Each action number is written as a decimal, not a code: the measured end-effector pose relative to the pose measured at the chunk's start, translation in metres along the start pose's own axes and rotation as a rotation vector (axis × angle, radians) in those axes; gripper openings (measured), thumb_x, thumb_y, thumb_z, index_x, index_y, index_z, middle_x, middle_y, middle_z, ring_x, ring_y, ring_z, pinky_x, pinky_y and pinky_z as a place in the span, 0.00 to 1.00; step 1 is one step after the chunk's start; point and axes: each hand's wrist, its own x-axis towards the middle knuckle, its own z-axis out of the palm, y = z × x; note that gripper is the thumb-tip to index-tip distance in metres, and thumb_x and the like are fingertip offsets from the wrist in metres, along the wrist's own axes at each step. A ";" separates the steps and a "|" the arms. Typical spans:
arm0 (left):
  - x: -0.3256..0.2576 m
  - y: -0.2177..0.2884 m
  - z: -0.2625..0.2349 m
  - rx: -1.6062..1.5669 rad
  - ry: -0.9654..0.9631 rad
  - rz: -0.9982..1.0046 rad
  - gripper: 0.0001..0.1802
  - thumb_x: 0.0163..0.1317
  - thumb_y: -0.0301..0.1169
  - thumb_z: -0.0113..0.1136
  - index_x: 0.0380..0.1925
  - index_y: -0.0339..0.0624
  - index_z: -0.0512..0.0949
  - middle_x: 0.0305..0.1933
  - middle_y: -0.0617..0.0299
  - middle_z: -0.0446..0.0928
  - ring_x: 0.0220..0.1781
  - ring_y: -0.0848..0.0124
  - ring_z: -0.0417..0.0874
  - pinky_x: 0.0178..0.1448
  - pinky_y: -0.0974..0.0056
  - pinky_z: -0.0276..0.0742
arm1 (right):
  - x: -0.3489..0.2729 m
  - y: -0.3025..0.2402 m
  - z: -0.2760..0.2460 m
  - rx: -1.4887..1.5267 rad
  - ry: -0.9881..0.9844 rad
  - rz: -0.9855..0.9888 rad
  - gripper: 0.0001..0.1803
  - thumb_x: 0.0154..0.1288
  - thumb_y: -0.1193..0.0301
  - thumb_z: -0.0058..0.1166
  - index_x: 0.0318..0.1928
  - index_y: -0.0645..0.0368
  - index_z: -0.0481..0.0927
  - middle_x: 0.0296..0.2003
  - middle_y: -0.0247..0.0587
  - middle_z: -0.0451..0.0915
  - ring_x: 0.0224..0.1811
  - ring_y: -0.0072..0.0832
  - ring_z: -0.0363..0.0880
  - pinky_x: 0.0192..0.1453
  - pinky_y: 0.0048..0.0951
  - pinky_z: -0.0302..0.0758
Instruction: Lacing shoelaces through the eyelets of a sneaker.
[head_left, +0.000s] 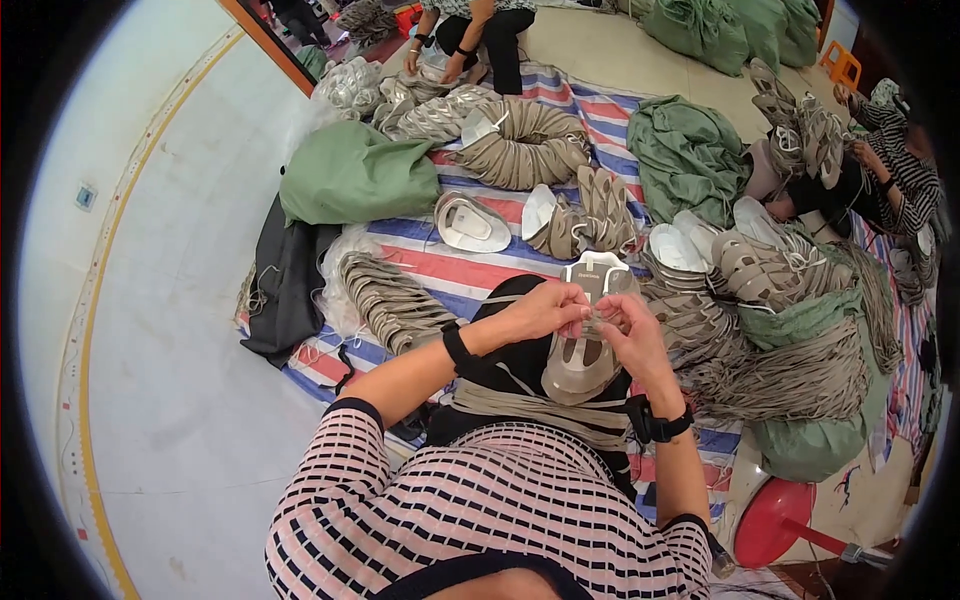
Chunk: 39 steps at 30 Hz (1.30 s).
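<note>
On my lap lies a beige and grey shoe upper (578, 380) with a pale toe and cut-out openings, its white tongue end pointing away from me. Above it my left hand (552, 310) and my right hand (632, 332) meet, thumbs and fingertips pinched together. Between them runs a thin pale shoelace (592, 313), partly hidden by the fingers. A bundle of loose beige laces (535, 408) lies across my thighs, close to my waist.
Left of me are stacked uppers (390, 300) and a green sack (360, 175). Ahead sit a coiled stack of uppers (525, 145) and a single upper (470, 222). At right are more uppers (755, 270), a lace bundle (800, 380) and a red stool (775, 520). Two people work nearby.
</note>
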 end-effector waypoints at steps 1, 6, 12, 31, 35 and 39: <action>0.001 -0.001 0.000 0.085 0.041 0.009 0.09 0.66 0.32 0.47 0.32 0.38 0.73 0.22 0.66 0.76 0.24 0.80 0.73 0.29 0.74 0.69 | -0.002 -0.006 0.002 -0.264 0.051 -0.144 0.10 0.54 0.80 0.54 0.39 0.64 0.75 0.26 0.38 0.74 0.32 0.28 0.77 0.35 0.25 0.73; 0.007 -0.001 0.001 0.326 0.073 0.032 0.12 0.65 0.35 0.50 0.27 0.40 0.74 0.20 0.67 0.75 0.23 0.80 0.72 0.27 0.73 0.67 | -0.007 0.013 -0.004 -0.692 0.105 -0.384 0.06 0.55 0.72 0.55 0.32 0.61 0.78 0.27 0.46 0.76 0.33 0.42 0.74 0.37 0.37 0.70; 0.020 0.008 -0.013 0.480 0.281 0.141 0.11 0.66 0.34 0.48 0.34 0.37 0.74 0.22 0.67 0.72 0.26 0.80 0.71 0.32 0.73 0.69 | 0.002 0.039 -0.044 -0.464 0.276 -0.246 0.10 0.59 0.66 0.51 0.30 0.59 0.81 0.24 0.37 0.79 0.28 0.32 0.71 0.36 0.29 0.68; 0.068 -0.008 -0.004 1.023 0.076 0.262 0.08 0.48 0.33 0.61 0.27 0.43 0.77 0.28 0.60 0.75 0.36 0.61 0.74 0.39 0.58 0.62 | 0.013 0.048 -0.040 -0.088 0.005 0.078 0.10 0.55 0.68 0.50 0.29 0.63 0.78 0.25 0.36 0.76 0.30 0.22 0.72 0.38 0.21 0.66; 0.064 -0.007 -0.005 0.960 0.041 0.286 0.08 0.48 0.31 0.61 0.28 0.43 0.75 0.29 0.62 0.73 0.38 0.64 0.72 0.42 0.60 0.59 | 0.011 0.045 -0.038 -0.052 0.025 0.103 0.10 0.54 0.69 0.50 0.27 0.66 0.76 0.26 0.36 0.76 0.30 0.23 0.72 0.37 0.21 0.66; 0.063 -0.009 -0.007 0.973 0.013 0.385 0.10 0.46 0.31 0.60 0.30 0.44 0.73 0.31 0.62 0.72 0.40 0.64 0.71 0.43 0.61 0.57 | 0.012 0.047 -0.030 -0.179 0.086 0.018 0.09 0.53 0.70 0.50 0.26 0.65 0.77 0.27 0.36 0.74 0.30 0.25 0.72 0.36 0.22 0.66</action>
